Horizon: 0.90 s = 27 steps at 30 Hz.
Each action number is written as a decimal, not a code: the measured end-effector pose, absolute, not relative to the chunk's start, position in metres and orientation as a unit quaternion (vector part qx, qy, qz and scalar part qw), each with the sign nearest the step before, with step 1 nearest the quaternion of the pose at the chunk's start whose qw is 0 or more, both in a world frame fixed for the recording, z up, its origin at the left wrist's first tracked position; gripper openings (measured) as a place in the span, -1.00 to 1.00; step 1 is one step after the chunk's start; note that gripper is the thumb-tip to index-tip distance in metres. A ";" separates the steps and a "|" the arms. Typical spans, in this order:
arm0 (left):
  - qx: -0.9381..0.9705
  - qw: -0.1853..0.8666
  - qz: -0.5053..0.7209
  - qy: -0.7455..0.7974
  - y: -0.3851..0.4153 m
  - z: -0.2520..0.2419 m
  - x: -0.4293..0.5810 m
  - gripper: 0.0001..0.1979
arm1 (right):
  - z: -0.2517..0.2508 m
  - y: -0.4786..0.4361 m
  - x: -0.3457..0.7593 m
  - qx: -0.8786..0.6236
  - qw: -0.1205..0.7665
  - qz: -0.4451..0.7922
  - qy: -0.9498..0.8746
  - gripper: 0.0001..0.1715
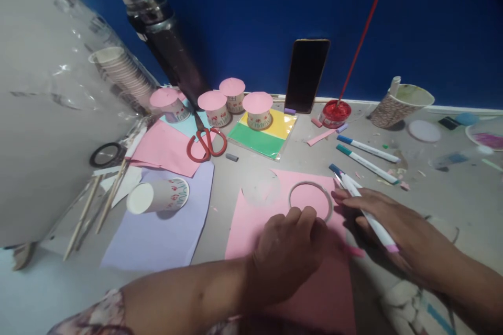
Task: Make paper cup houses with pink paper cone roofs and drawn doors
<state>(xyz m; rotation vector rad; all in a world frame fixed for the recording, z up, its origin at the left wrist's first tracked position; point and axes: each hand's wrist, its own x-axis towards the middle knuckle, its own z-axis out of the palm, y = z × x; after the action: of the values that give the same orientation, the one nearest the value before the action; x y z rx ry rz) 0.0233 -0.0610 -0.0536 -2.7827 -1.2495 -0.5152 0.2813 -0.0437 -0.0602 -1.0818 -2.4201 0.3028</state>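
Note:
A sheet of pink paper (251, 225) lies on the table, with a round cut-out at its top left edge. On it rests a thin pale ring (310, 184). My left hand (291, 251) is closed over the ring's near edge, its fingertips hidden from me. Between the fingers of my right hand (387, 214) is a white marker (371, 222) with a pink end, its tip pointing away just beside the paper's right edge. A bright pink piece (354, 251) shows between my hands. A dark-blue-capped marker (335, 169) lies partly under the held one.
Several paper cups with pink discs (257, 100) stand at the back, near red-handled scissors (206, 145). One paper cup (157, 196) lies on purple paper (165, 241). Behind are a flask (168, 47), a phone (307, 76) and a red tub (336, 114). Markers (367, 164) lie right.

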 end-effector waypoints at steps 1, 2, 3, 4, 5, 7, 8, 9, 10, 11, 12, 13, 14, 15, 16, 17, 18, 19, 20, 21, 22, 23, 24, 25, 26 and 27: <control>-0.901 0.023 -0.160 -0.403 -0.061 -0.054 0.023 -0.83 | -0.059 -0.043 0.281 -0.390 0.222 0.094 -0.889 -0.49; -0.904 0.019 -0.152 -0.400 -0.060 -0.054 0.023 -0.84 | -0.057 -0.043 0.280 -0.386 0.211 0.077 -0.895 -0.50; -0.907 0.015 -0.143 -0.395 -0.059 -0.054 0.023 -0.85 | -0.056 -0.043 0.279 -0.383 0.199 0.063 -0.900 -0.51; -0.911 0.013 -0.136 -0.390 -0.058 -0.055 0.023 -0.86 | -0.055 -0.043 0.279 -0.382 0.188 0.053 -0.903 -0.52; -0.913 0.012 -0.129 -0.387 -0.057 -0.055 0.023 -0.87 | -0.054 -0.043 0.278 -0.385 0.181 0.046 -0.904 -0.53; -0.917 0.018 -0.121 -0.379 -0.055 -0.056 0.024 -0.88 | -0.052 -0.044 0.275 -0.393 0.176 0.045 -0.901 -0.58; -0.919 0.023 -0.119 -0.376 -0.055 -0.057 0.025 -0.90 | -0.051 -0.044 0.273 -0.397 0.176 0.048 -0.899 -0.62; -0.919 0.031 -0.120 -0.374 -0.055 -0.058 0.025 -0.91 | -0.050 -0.045 0.271 -0.401 0.182 0.050 -0.896 -0.66; -0.920 0.040 -0.122 -0.370 -0.056 -0.059 0.025 -0.93 | -0.048 -0.045 0.269 -0.404 0.191 0.051 -0.893 -0.70; -0.922 0.049 -0.125 -0.364 -0.057 -0.059 0.025 -0.93 | -0.047 -0.044 0.268 -0.405 0.202 0.054 -0.890 -0.73; -0.924 0.058 -0.127 -0.355 -0.059 -0.060 0.025 -0.93 | -0.046 -0.044 0.267 -0.404 0.215 0.056 -0.887 -0.74; -0.928 0.065 -0.126 -0.345 -0.060 -0.060 0.024 -0.93 | -0.046 -0.044 0.267 -0.402 0.229 0.057 -0.885 -0.74; -0.931 0.071 -0.124 -0.335 -0.061 -0.060 0.023 -0.93 | -0.045 -0.043 0.268 -0.399 0.243 0.058 -0.882 -0.73; -0.935 0.074 -0.122 -0.326 -0.062 -0.060 0.022 -0.92 | -0.045 -0.042 0.268 -0.397 0.255 0.057 -0.880 -0.71; -0.937 0.077 -0.120 -0.319 -0.063 -0.060 0.020 -0.92 | -0.045 -0.041 0.270 -0.397 0.263 0.056 -0.877 -0.70; -0.939 0.079 -0.121 -0.313 -0.063 -0.060 0.019 -0.91 | -0.045 -0.040 0.271 -0.398 0.269 0.053 -0.876 -0.69; -0.939 0.081 -0.125 -0.309 -0.062 -0.061 0.018 -0.91 | -0.046 -0.039 0.272 -0.398 0.273 0.050 -0.874 -0.69; -0.939 0.082 -0.132 -0.306 -0.062 -0.062 0.017 -0.91 | -0.046 -0.039 0.273 -0.398 0.274 0.048 -0.874 -0.70; -0.939 0.082 -0.139 -0.303 -0.062 -0.064 0.016 -0.91 | -0.047 -0.038 0.273 -0.397 0.275 0.047 -0.875 -0.70; -0.940 0.081 -0.144 -0.298 -0.062 -0.065 0.015 -0.92 | -0.047 -0.038 0.273 -0.395 0.274 0.049 -0.875 -0.70; -0.942 0.081 -0.148 -0.291 -0.062 -0.065 0.014 -0.92 | -0.048 -0.038 0.273 -0.395 0.272 0.052 -0.876 -0.70; -0.943 0.083 -0.152 -0.284 -0.062 -0.065 0.013 -0.92 | -0.048 -0.039 0.272 -0.396 0.268 0.057 -0.876 -0.69; -0.944 0.086 -0.154 -0.279 -0.063 -0.064 0.012 -0.92 | -0.049 -0.039 0.271 -0.398 0.262 0.064 -0.877 -0.67; -0.944 0.090 -0.154 -0.277 -0.063 -0.063 0.012 -0.92 | -0.049 -0.040 0.271 -0.402 0.253 0.071 -0.877 -0.66; -0.944 0.093 -0.153 -0.279 -0.064 -0.061 0.011 -0.91 | -0.050 -0.041 0.270 -0.408 0.242 0.078 -0.877 -0.65; -0.941 0.096 -0.151 -0.286 -0.065 -0.059 0.009 -0.90 | -0.051 -0.042 0.269 -0.413 0.231 0.082 -0.877 -0.65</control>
<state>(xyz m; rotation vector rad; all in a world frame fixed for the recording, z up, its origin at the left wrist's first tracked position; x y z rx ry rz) 0.0095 -0.0646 -0.0586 -2.7898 -0.8462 -0.4484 0.2688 -0.0421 -0.0506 -1.1346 -2.4117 0.2264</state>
